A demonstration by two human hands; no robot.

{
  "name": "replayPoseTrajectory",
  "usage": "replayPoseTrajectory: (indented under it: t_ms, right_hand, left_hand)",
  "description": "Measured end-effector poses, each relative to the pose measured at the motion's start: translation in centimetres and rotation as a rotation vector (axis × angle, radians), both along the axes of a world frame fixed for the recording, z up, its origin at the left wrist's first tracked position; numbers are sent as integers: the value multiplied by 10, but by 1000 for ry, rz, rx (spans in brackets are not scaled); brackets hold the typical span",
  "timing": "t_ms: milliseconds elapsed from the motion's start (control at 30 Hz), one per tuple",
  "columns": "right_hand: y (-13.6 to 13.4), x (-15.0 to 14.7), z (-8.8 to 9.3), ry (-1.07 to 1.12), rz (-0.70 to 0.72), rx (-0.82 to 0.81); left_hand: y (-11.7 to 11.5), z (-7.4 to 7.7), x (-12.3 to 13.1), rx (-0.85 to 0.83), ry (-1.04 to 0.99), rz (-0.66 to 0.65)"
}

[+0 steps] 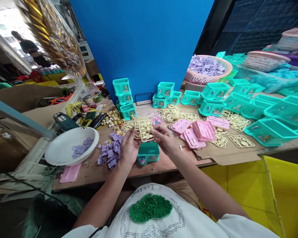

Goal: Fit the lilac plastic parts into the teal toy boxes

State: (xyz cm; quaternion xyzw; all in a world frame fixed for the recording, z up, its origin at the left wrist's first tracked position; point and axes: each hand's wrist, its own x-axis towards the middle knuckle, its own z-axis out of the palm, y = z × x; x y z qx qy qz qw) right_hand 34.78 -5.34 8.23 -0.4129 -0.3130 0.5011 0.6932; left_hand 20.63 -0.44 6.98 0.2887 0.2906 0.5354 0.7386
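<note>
Between my two hands I hold up a cream plastic frame of small moulded parts [143,128]. My left hand [129,145] pinches its left edge, and my right hand [165,138] grips the right edge with thumb and fingers. Just below the frame, a teal plastic box [149,153] stands at the table's front edge, partly hidden by the frame and hands. Loose purple plastic pieces [111,150] lie to the left of my left hand. Pink plastic panels [201,130] are piled to the right of my right hand, beside more cream frames [180,113].
A white bowl [62,148] with purple pieces sits at the left, near a dark flask [64,121]. Stacked teal boxes [121,87] stand behind, with several more at the right [273,130]. A pink basket [228,66] holds purple parts. A blue panel [141,43] rises at the back.
</note>
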Motion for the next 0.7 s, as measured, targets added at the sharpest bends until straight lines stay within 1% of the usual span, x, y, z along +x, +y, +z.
replayPoseTrajectory:
  t_ms: [100, 200, 300, 433, 567, 633, 700]
  right_hand:
    - [1, 0, 0, 31, -18, 14]
    - [2, -1, -1, -38, -40, 23]
    - [-1, -3, -2, -97, -44, 12]
    - [-10, -1, -2, -126, -49, 23]
    - [-24, -4, 0, -137, -82, 67]
    - [-31, -6, 3, -200, -70, 120]
    - [-34, -7, 7, -327, -61, 182]
  left_hand:
    - [-2, -1, 0, 44, 20, 17]
    - [-8, 1, 2, 103, 32, 47]
    - [-17, 4, 3, 138, 47, 50]
    - [-30, 10, 3, 167, 78, 45]
    - [-42, 14, 4, 201, 84, 40]
    - [-47, 14, 5, 202, 73, 37]
    - [-51, 12, 5, 199, 84, 41]
